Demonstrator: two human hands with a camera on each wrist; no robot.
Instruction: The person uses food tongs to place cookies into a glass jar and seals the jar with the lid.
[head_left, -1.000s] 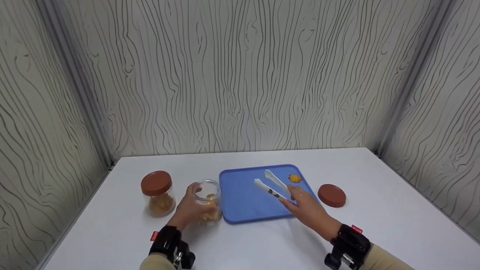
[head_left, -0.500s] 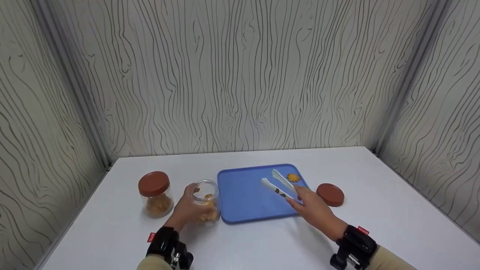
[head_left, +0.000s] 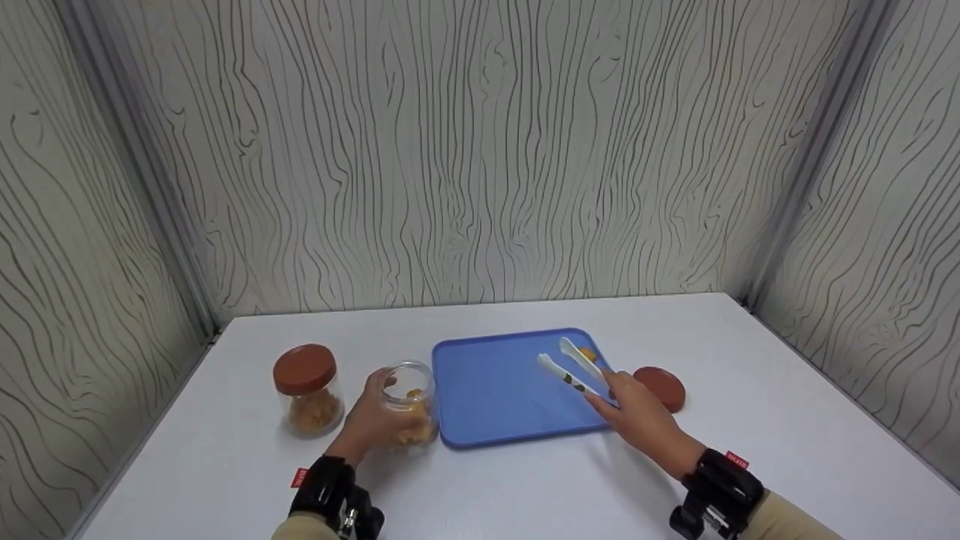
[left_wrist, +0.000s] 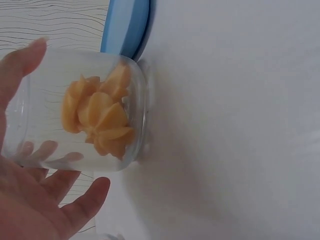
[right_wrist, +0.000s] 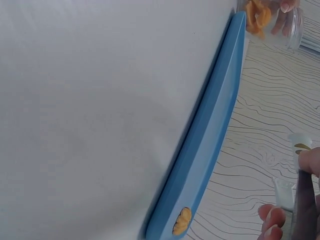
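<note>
My left hand (head_left: 364, 424) grips a clear, lidless jar (left_wrist: 50, 110) that stands upright left of the blue tray (head_left: 487, 390). Several orange-yellow flower-shaped cookies (left_wrist: 102, 115) lie at the jar's bottom. In the left wrist view, thumb and fingers lie on opposite sides of the jar. My right hand (head_left: 641, 416) holds white tongs (head_left: 555, 367) with dark leaf-like marks. The tongs' tips are spread apart above the tray, with nothing between them. One cookie (right_wrist: 183, 221) lies on the tray near its far right corner, partly hidden by the tongs in the head view.
A second jar (head_left: 311, 409) of cookies, capped with a brown-red lid, stands on the left of the white table (head_left: 517, 487). A loose brown-red lid (head_left: 661, 386) lies right of the tray, partly behind my right hand. Wood-patterned panels enclose the back and sides.
My right hand has moved right with the tongs, bringing them closer to the cookie on the tray. The left hand stays on the jar. The head view has shifted slightly.
</note>
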